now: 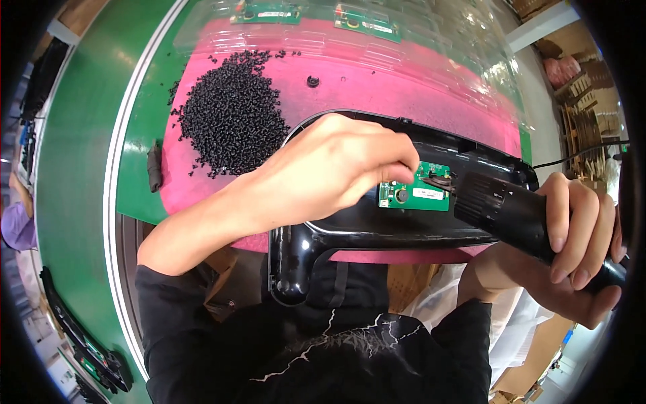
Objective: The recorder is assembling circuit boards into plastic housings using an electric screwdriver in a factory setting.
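A glossy black plastic housing (293,262) lies on the pink mat in front of me. Inside it sits a green circuit board (424,205) with a white label and a round black component. My left hand (350,158) reaches over the housing, thumb and fingers pinched together above the board's left part. Whatever is between those fingers is hidden. My right hand (582,232) is wrapped round a black electric screwdriver (501,207), tilted so that its tip points left over the board. Whether the tip touches a screw cannot be made out.
A big heap of small black screws (232,114) covers the mat's left side. Clear plastic trays (431,37) holding green boards stand behind. A small round black part (313,81) and a dark strip (155,166) lie nearby. Another person's purple sleeve (20,225) shows far left.
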`<state>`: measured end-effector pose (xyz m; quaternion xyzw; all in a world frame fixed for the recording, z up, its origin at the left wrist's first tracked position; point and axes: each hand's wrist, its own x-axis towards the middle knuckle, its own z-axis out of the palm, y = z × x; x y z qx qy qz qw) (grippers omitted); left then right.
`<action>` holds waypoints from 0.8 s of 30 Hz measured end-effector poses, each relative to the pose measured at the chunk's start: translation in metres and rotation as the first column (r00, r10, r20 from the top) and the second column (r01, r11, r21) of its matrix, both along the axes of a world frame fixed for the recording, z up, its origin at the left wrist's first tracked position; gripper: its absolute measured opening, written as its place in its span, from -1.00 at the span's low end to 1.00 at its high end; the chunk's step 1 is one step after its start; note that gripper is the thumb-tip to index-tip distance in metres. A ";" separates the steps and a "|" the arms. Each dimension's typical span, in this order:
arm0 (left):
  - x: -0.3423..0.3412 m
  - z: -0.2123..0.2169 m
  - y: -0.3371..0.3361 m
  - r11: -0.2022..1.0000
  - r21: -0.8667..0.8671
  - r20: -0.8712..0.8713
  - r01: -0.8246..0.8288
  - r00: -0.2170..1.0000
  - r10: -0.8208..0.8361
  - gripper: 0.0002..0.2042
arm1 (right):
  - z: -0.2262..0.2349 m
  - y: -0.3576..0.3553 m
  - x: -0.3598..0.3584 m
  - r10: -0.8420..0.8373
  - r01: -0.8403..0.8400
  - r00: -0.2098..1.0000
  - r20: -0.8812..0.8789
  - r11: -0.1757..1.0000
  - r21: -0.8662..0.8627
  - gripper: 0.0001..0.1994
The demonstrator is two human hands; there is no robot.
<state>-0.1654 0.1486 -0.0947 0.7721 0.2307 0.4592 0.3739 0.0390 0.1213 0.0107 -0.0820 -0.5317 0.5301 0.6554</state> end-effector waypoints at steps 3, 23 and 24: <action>0.001 -0.002 -0.001 0.998 0.052 -0.017 0.023 1.000 -0.022 -0.86 | -0.004 -0.001 -0.001 -0.033 0.034 0.999 -0.024 0.998 0.045 -0.69; 0.002 0.002 -0.002 0.998 -0.021 -0.075 0.064 0.995 -0.065 -0.86 | -0.021 -0.004 -0.002 -0.077 0.080 0.997 -0.024 0.986 0.145 -0.64; 0.002 0.003 -0.003 0.998 -0.021 -0.076 0.067 0.995 -0.069 -0.86 | -0.022 -0.004 -0.002 -0.072 0.074 0.997 -0.015 0.989 0.128 -0.64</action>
